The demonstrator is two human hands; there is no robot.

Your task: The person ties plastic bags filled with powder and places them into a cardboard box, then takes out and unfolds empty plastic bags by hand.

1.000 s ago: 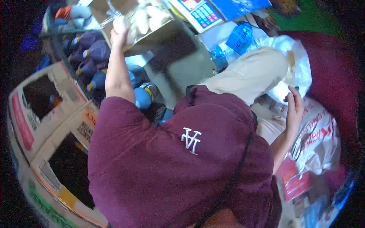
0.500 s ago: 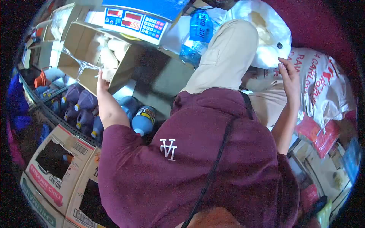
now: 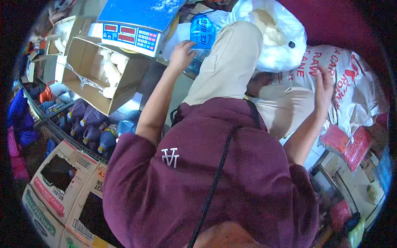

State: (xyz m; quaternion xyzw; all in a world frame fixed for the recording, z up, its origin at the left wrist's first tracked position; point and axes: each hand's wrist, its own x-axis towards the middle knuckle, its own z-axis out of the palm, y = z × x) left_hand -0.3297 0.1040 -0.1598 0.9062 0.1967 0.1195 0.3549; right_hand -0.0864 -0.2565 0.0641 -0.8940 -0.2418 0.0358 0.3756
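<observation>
My left hand (image 3: 182, 56) is raised beside the blue ice bag pack (image 3: 202, 32) and my bent knee, its fingers loosely curled and apart with nothing in them. On the other side, my right hand (image 3: 324, 86) hovers in front of the white printed sack (image 3: 345, 93), fingers spread and empty. An open cardboard box (image 3: 80, 62) on the left holds several white wrapped bundles (image 3: 111, 73). Behind it stands a blue scale (image 3: 130, 36) with red displays. A white plastic bag (image 3: 277, 53) with pale contents lies beyond my knee.
Purple jugs (image 3: 93, 117) and blue bottles (image 3: 108, 138) stand in a rack left of me. Cut cartons (image 3: 62, 182) are at the lower left. Red packs (image 3: 347, 144) lie below the sack at right. Another box (image 3: 62, 37) sits at the upper left.
My left hand has let go of a white bundle at the box and moved right toward the ice bag pack. My right hand has shifted slightly, still empty. The view has turned.
</observation>
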